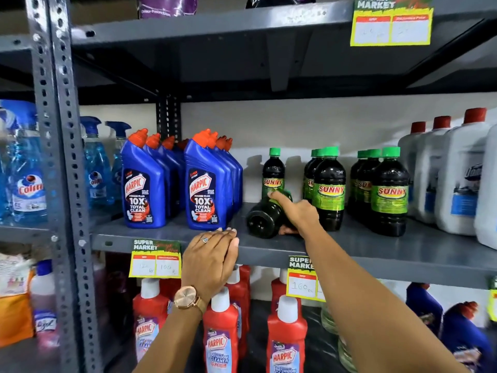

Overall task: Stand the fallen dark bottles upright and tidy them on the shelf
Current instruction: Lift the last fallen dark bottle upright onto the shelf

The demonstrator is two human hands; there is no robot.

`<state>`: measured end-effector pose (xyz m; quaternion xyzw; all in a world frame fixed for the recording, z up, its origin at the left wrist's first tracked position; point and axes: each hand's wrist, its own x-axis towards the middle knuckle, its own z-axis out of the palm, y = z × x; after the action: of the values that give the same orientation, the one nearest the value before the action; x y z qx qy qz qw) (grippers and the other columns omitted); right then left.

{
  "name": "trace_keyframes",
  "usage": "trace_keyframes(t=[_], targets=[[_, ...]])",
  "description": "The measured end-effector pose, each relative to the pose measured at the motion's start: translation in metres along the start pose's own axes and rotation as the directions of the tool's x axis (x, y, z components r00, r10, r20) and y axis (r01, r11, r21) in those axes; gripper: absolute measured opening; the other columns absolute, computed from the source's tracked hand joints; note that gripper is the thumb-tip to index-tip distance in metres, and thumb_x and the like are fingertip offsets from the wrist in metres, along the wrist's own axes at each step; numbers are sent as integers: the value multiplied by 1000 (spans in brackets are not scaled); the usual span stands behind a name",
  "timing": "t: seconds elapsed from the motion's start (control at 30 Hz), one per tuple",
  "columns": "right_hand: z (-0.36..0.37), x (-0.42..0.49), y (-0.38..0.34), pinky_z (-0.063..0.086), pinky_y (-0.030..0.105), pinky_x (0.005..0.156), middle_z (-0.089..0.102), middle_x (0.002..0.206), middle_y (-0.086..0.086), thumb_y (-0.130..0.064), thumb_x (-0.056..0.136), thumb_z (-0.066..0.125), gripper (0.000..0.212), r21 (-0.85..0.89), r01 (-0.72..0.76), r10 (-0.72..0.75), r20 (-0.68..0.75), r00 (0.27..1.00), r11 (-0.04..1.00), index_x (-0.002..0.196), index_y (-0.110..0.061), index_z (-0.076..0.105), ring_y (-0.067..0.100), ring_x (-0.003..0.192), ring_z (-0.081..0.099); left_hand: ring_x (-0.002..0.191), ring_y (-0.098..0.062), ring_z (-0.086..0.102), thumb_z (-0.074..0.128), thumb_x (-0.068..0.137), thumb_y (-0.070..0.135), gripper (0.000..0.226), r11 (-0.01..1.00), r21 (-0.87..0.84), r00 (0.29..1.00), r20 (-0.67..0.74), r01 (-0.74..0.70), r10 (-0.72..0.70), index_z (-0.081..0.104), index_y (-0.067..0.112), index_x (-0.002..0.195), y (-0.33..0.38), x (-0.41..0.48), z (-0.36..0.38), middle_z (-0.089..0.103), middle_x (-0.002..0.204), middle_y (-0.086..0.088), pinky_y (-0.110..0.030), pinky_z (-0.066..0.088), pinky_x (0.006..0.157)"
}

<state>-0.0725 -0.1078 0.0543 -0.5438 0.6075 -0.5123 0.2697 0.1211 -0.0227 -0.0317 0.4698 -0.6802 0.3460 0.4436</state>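
Observation:
A dark Sunny bottle [265, 218] lies on its side on the grey shelf [376, 251], base towards me. My right hand [295, 214] wraps over it, index finger along its top and thumb underneath. One dark green-capped bottle [273, 170] stands upright behind it. To the right, two upright rows of dark bottles stand, one fronted by a bottle [329, 188] beside my hand, the other by a bottle [389, 191] farther right. My left hand [211, 258], with a ring and a watch, rests flat on the shelf's front edge, holding nothing.
Blue Harpic bottles [204, 181] stand left of the fallen bottle, white red-capped jugs [462, 173] at the far right. Blue spray bottles [95, 162] sit beyond the metal upright [61, 157]. Red Harpic bottles [220, 327] fill the shelf below. Price tags [155, 258] hang on the edge.

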Motion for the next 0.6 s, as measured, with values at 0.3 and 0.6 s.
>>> trace_keyframes(t=[0.3,0.6], targets=[[1,-10,-6,47,34,67,70,85,11,-76,66,61,81,-326,412,-492,-216,844,851,104,-6,67,30,84,65,83,-19,70,47,91,25,31,998,-25,998,-36,52,-53,75,10,91,7,3,-4,77,91,-2,-32,48,81],[3,-5,-2,49,29,79,67,111,10,-40,67,80,63,-23,260,-261,-73,963,965,116,-7,58,26,101,64,83,-20,69,45,91,25,33,997,-35,997,-28,75,-76,74,10,91,10,2,-7,76,90,-3,-33,49,80]])
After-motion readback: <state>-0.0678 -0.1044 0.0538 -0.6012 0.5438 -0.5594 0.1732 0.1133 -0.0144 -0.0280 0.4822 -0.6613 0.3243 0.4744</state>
